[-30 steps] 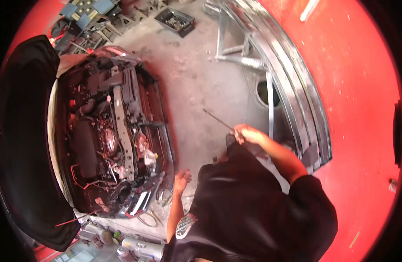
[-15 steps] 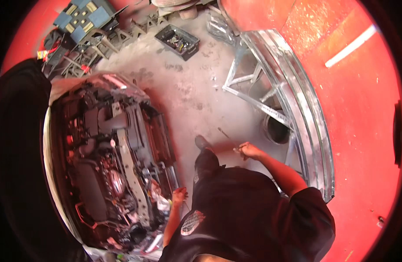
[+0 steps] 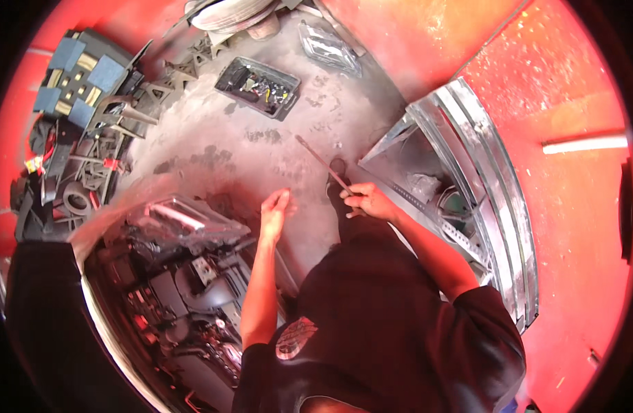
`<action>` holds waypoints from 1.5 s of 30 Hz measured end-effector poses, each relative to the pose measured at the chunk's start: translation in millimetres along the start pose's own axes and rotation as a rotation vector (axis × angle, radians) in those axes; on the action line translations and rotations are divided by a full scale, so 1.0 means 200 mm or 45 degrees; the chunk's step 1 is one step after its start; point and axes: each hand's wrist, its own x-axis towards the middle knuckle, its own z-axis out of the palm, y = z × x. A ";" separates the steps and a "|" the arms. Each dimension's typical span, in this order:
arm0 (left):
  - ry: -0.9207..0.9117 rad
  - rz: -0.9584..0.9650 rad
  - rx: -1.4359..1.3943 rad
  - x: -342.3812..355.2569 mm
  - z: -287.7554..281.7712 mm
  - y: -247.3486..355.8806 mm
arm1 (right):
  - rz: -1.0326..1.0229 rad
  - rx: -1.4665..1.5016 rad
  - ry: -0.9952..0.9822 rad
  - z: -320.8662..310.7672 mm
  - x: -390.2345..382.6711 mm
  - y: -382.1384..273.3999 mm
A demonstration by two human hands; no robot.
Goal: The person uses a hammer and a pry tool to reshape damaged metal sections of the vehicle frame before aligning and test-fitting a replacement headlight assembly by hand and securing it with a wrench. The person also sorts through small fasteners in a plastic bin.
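Note:
A long, thin metal rod-like tool (image 3: 322, 162) is gripped in my right hand (image 3: 369, 201), its slightly wider end pointing away to the upper left. Its exact kind cannot be made out. My left hand (image 3: 275, 206) is raised beside the car's front corner, fingers bent and pressed together. Whatever it may hold is hidden. Below and left of that hand lies the car's exposed engine bay (image 3: 210, 292), with a clear headlight (image 3: 182, 219) at its far corner. My left forearm covers part of the bay.
A black crate (image 3: 223, 84) of small parts stands on the dusty floor, with a loose headlight (image 3: 330, 49) beyond it. Metal stands (image 3: 124, 113) crowd the far left. On the right, a silvery curved panel (image 3: 499, 186) with a frame leans by the red wall (image 3: 578, 227).
My left hand has risen from beside the engine bay and moved forward. My right hand, still holding the tool, has come inward and forward. The view has turned and shifted.

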 end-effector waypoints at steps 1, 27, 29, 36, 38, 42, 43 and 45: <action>-0.040 -0.015 -0.135 0.14 0.06 0.11 | 0.007 0.021 0.006 -0.01 0.15 -0.06; -0.486 -0.111 0.740 4.33 0.92 0.65 | 0.435 -0.370 0.849 -1.68 2.55 -0.67; -0.409 -0.049 1.153 4.75 0.86 0.58 | 0.534 -0.401 0.887 -1.70 2.54 -0.76; 0.047 0.011 0.905 6.34 1.12 0.55 | 0.663 -0.522 1.067 -1.89 2.73 -0.53; 0.103 0.030 0.924 6.61 1.19 0.60 | 0.930 -0.326 1.182 -1.96 2.86 -0.66; 0.086 -0.152 0.812 6.95 1.31 0.53 | 0.915 -0.482 1.239 -1.99 2.85 -0.60; 0.081 -0.164 0.823 6.96 1.31 0.48 | 0.919 -0.475 1.261 -1.99 2.85 -0.61; -0.015 -0.154 0.562 6.97 1.28 0.44 | 0.913 -0.466 1.279 -2.01 2.85 -0.60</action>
